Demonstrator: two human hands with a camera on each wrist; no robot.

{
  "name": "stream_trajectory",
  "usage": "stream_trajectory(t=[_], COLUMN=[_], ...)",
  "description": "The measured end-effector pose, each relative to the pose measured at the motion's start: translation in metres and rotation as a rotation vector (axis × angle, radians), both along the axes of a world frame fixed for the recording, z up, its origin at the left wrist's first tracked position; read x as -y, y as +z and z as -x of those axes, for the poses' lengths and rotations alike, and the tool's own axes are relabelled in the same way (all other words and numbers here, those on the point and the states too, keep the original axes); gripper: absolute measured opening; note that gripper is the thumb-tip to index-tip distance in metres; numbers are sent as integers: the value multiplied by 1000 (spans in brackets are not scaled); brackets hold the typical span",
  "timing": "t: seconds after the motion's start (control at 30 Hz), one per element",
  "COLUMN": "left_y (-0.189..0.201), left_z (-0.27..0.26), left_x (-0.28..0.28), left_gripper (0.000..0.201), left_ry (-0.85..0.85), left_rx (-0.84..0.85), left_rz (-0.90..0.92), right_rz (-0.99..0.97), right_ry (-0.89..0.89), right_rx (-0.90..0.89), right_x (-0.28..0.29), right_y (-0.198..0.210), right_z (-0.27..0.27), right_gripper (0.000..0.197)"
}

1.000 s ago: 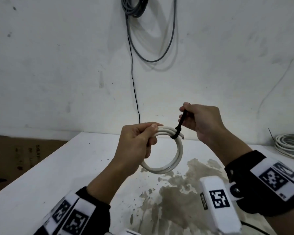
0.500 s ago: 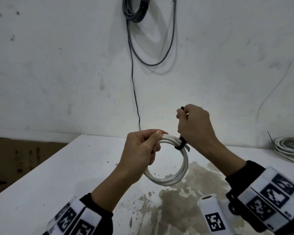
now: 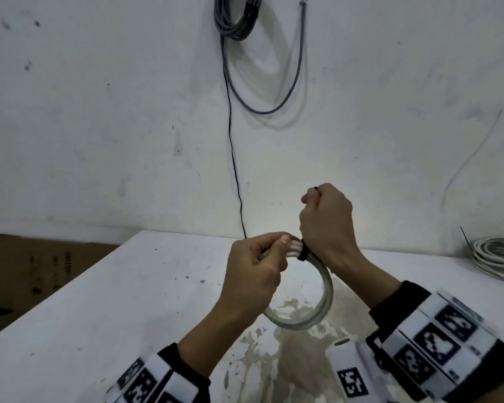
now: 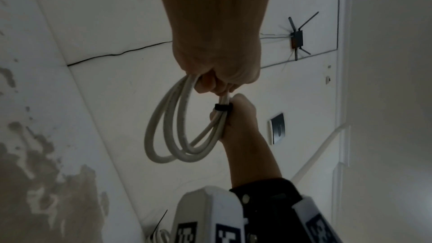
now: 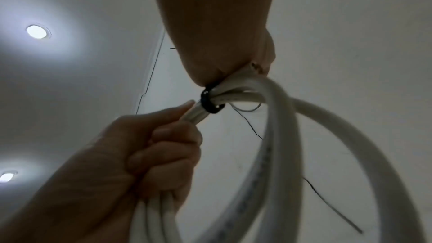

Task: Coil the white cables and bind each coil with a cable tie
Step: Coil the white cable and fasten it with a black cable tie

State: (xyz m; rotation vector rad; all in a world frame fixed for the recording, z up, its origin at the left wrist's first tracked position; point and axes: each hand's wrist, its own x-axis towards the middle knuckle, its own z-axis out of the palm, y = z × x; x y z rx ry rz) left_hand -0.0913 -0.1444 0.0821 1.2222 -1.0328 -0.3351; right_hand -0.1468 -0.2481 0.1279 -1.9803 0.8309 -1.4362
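Holding a white cable coil [image 3: 317, 303] up in the air at centre frame of the head view, above the stained white table [image 3: 105, 301]. Left hand [image 3: 253, 274] gripping the top of the coil, fingers curled tight round the bunched strands, thumb lying along the top. Right hand [image 3: 326, 225] sitting just right of it, fisted, fingers closed on the free end of the black cable tie [image 3: 303, 253]; tip of the tie poking out at the top of the fist. Tie band wrapping the strands right between the two hands, touching the heel of the right hand.

Left wrist view: three loops of the coil [image 4: 173, 128] hanging down and left from the left hand [image 4: 222, 62], tie [image 4: 222, 107] circling them against the right hand [image 4: 240, 115].

Right wrist view: tie [image 5: 210, 102] cinching the bundle [image 5: 280, 136] at mid frame, left hand [image 5: 145, 154] clamping the strands below it, right hand [image 5: 222, 43] pressing on from above.

Lying at the right edge of the head view, on the table: another loose pile of pale cable [image 3: 498, 257]. Hanging on the wall at top centre: grey cable bundle [image 3: 236, 18]. Leaning at lower left behind the table: brown cardboard [image 3: 41, 266].
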Motion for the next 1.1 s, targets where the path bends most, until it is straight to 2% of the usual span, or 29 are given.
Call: stream_trajectory(t=[0.17,0.3,0.53,0.6,0.67,0.73,0.8,0.93,1.0,1.1], left_y=[12,20,30,32,32,33,30,26,24,26], left_z=[-9,-13,-18,-19,-19,-25,-37,-45,-44,-42], left_x=[-5,-13,-17,-21,-29,-34,-33,-18,-11,-4], left_gripper=[26,30,29,28,25,23,22,26,26,28], left_ry=[-266,-466,-462,-527,-632,-592,-467,-366,-350,-303], left_rx=[-219,-292,-99,-28,20,5,-65,-167,-174,-163], left_rz=[-187,-264,-264,-277,-281,-268,-238,-214,-195,-148], right_rz=[-139,-78,61,27,-118,-316,-399,-439,-379,-407], right_ry=[140,184,92,41,34,103,230,548,560,504], right_rx=[-34,-114,-116,-103,5,40,-143,-492,-591,-495], right_x=[5,10,21,33,57,69,58,4,-12,-18], right_y=[6,10,8,11,14,20,28,29,19,4], right_z=[8,6,-2,2,19,40,47,43,37,26], right_gripper=[34,34,35,38,45,41,33,68,75,74])
